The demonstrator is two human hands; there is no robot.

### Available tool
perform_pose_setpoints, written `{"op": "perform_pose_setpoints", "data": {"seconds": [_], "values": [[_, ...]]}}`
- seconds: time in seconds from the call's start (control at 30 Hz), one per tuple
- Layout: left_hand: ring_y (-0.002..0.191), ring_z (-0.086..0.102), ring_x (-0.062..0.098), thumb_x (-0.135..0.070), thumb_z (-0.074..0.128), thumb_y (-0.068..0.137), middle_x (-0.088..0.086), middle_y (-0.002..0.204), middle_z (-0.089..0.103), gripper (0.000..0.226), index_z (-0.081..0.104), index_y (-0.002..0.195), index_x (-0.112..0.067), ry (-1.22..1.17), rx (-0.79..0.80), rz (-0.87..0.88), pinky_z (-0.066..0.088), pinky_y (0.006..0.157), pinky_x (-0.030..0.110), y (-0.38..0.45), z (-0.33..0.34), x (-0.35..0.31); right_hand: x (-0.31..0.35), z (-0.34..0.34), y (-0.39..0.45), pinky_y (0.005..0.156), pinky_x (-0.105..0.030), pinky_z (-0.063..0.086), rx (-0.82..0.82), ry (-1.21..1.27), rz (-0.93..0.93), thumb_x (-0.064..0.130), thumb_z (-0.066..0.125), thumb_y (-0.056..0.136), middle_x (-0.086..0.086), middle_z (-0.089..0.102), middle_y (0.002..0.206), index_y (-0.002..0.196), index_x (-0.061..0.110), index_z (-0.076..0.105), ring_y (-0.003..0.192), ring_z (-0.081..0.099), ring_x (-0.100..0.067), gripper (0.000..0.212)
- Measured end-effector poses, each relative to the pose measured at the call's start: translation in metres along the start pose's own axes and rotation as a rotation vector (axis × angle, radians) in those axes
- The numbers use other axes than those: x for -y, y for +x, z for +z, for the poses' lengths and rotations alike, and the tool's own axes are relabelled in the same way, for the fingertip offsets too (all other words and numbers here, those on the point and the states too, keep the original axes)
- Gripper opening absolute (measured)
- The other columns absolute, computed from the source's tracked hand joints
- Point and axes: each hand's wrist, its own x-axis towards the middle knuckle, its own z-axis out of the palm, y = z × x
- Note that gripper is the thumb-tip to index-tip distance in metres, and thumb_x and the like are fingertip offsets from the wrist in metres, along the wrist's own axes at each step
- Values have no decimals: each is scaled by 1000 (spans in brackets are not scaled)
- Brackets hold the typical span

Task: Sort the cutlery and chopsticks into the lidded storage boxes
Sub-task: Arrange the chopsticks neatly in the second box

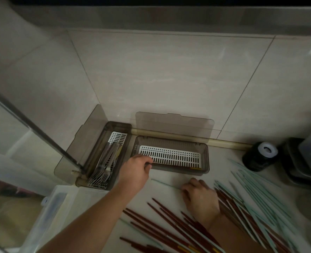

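In the head view, the left hand [135,171] is reaching to the left end of the wide storage box [171,155], its fingers curling around a thin dark thing, maybe a chopstick. The right hand [200,197] is resting on the counter [169,187], pinching a pale green chopstick [164,183]. Forks [103,167] are lying in the narrow storage box [106,154]. Red chopsticks [162,227] are lying near.

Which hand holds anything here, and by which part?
Left hand pinches dark chopsticks at their left end, over the box. Right hand: grip unclear.
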Motion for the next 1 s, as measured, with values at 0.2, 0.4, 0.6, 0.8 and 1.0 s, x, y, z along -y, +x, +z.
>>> {"op": "perform_pose_setpoints", "data": {"seconds": [0.2, 0.4, 0.6, 0.8, 1.0], "values": [[89, 60, 9, -20, 63, 89, -10, 104, 66, 17, 70, 101, -30, 23, 25, 25, 48, 72, 25, -3, -1, -1, 5, -8, -10, 47, -27, 48, 2, -13, -86, 30, 75, 67, 11, 64, 69, 70, 29, 69, 72, 61, -17, 6], [87, 60, 3, -25, 65, 89, -17, 101, 67, 15, 70, 97, -36, 29, 74, 14, 51, 73, 24, -9, -9, 1, 7, -39, -35, 64, -31, 50, -36, 52, -212, 30, 63, 78, 13, 62, 80, 80, 30, 64, 76, 58, -15, 2], [86, 60, -3, -25, 68, 88, -19, 99, 70, 14, 73, 96, -35, -17, 86, -1, 48, 72, 17, -22, -13, 5, -18, -77, 1, 66, -33, 51, -142, 137, -19, 17, 69, 81, 6, 67, 86, 87, 22, 72, 78, 58, -15, 9], [85, 64, 0, -25, 75, 82, -15, 94, 70, 17, 71, 99, -27, -112, -3, -81, 54, 79, 21, -35, -7, 9, 2, -50, 78, 79, -28, 49, 288, -17, -39, 27, 55, 89, 3, 68, 107, 97, 30, 71, 98, 60, -18, 18], [82, 60, -3, -18, 80, 76, -18, 86, 63, 22, 68, 94, -24, -199, -16, -140, 47, 77, 12, -33, -8, 16, 13, -32, 107, 83, -33, 54, 442, 48, -72, 24, 67, 79, 1, 71, 103, 90, 30, 74, 91, 65, -20, 14]]}}
